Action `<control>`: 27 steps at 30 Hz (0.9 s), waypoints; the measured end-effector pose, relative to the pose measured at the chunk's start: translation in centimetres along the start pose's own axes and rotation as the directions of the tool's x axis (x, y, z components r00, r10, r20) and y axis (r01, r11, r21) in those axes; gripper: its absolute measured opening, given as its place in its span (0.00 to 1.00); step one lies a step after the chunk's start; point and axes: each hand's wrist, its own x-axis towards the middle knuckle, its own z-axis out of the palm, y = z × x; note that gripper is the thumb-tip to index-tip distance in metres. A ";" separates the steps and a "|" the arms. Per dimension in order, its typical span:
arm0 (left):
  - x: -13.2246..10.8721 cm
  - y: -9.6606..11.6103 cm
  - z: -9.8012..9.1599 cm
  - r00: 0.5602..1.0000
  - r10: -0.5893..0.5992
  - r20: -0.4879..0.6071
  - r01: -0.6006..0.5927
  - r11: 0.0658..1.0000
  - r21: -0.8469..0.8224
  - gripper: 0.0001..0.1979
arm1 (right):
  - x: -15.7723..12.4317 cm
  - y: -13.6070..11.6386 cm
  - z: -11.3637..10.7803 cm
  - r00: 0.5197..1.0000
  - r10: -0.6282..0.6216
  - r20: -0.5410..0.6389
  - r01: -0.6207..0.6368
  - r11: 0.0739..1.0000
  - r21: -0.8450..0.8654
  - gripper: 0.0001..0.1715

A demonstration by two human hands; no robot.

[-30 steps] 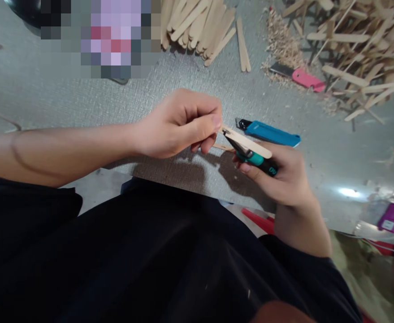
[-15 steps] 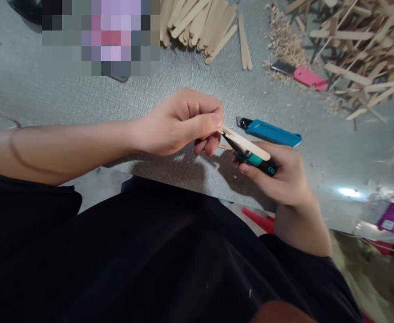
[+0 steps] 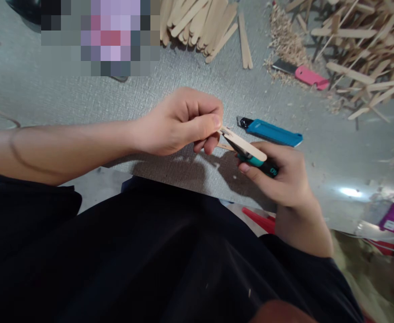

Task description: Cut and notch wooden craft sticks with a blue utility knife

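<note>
Left hand [image 3: 190, 123]: fingers curled, thumb and forefinger pinching the near end of a wooden stick [image 3: 245, 144]. A bundle of loose sticks [image 3: 197, 22] lies beyond this grip, well apart. The held stick extends rightward from the pinch, sloping towards the wearer, its rounded free end above the other grip. Right hand [image 3: 280, 172]: closed around a teal-and-black tool [image 3: 259, 162], its dark tip by the stick, near the left thumb. A blue cutter [image 3: 275, 132] lies just beyond the right hand.
</note>
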 end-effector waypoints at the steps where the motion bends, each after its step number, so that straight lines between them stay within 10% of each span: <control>1: 0.0 0.0 0.0 1.000 -0.001 0.000 0.001 1.000 0.007 0.20 | 0.0 -0.1 0.0 1.000 0.004 -0.004 -0.004 1.000 -0.001 0.04; 13: -0.4 1.8 1.4 1.000 -0.014 -0.026 0.007 0.970 -0.242 0.29 | -0.8 -0.1 0.8 0.950 0.086 0.299 -0.228 0.849 0.478 0.09; 18: -0.6 1.0 1.2 0.986 0.102 -0.132 -0.101 0.995 0.013 0.28 | -1.0 0.1 2.4 0.953 -0.181 -0.243 0.142 0.975 -0.172 0.16; 27: -0.3 -0.4 1.0 0.986 0.134 -0.102 -0.146 0.982 -0.117 0.29 | -0.5 0.8 2.9 0.872 -0.397 -0.286 0.285 0.888 -0.362 0.23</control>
